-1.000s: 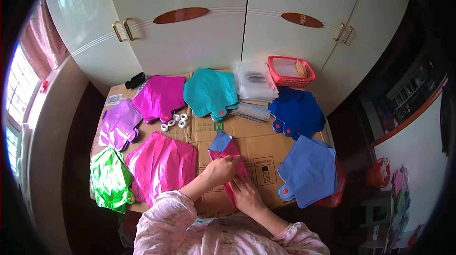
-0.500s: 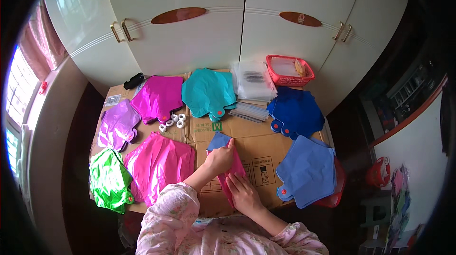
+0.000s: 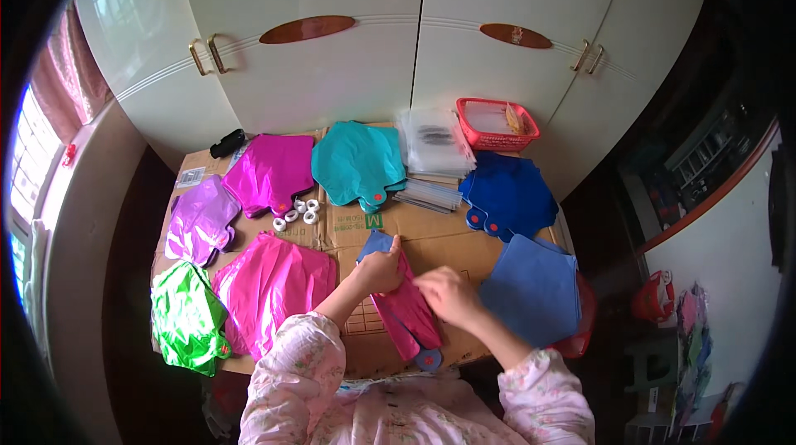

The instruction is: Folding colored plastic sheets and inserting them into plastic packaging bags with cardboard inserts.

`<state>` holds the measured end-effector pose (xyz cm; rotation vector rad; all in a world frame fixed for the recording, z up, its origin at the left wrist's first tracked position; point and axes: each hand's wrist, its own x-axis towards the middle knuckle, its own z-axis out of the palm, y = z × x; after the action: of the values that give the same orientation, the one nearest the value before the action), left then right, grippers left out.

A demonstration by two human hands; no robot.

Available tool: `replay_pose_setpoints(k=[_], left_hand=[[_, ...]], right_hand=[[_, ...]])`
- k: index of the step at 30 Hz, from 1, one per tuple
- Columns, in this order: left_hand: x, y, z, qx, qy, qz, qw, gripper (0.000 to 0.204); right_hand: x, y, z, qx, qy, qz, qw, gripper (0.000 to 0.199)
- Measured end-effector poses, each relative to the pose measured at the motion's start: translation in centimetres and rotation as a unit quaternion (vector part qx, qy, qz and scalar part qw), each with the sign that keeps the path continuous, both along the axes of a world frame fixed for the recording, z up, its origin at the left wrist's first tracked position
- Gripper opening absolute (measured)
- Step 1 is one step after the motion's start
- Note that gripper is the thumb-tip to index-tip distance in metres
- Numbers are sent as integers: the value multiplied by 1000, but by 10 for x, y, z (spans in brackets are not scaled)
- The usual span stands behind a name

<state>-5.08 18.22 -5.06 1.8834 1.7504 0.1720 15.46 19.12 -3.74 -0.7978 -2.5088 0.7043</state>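
**Right hand off the folded piece; lower tab exposed**

The right hand (image 3: 450,294), flat on the lower half half a second ago, has lifted to the right edge of the folded pink-and-blue foil piece (image 3: 404,316). Its fingers are drawn together; contact, or anything pinched, cannot be confirmed. The left hand (image 3: 383,269) remains curled over the upper part, thumb raised; whether it grips or only presses cannot be told. The hands are apart. In my judgement, the left alone now steadies the fold.

The piece lies slantwise mid-board on brown cardboard (image 3: 448,250). Its pink face is glossy and strip-shaped, the lower end slightly splayed; a rounded blue tab (image 3: 429,359) with a red dot now shows there.

Surrounding stock: wrinkled, reflective pink foil stack (image 3: 278,296), crumpled green foil stack (image 3: 186,316), smoother, duller light-blue stack (image 3: 535,287), translucent plastic sleeves (image 3: 431,146) and small white rings (image 3: 313,205).
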Motion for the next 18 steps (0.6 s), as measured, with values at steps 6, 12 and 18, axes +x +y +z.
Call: replay_pose_setpoints(k=[6,12,18], left_hand=[[-1,0,0,2,-2,3,1000,84],[2,1,1,-24,-6,10,1000,84],[2,0,-2,-32,13,4,999,87]], right_hand=[[-35,46,-29,64,46,-46,996,17],[-22,39,-25,87,-38,-53,994,29],[4,6,5,67,-178,-34,981,47]])
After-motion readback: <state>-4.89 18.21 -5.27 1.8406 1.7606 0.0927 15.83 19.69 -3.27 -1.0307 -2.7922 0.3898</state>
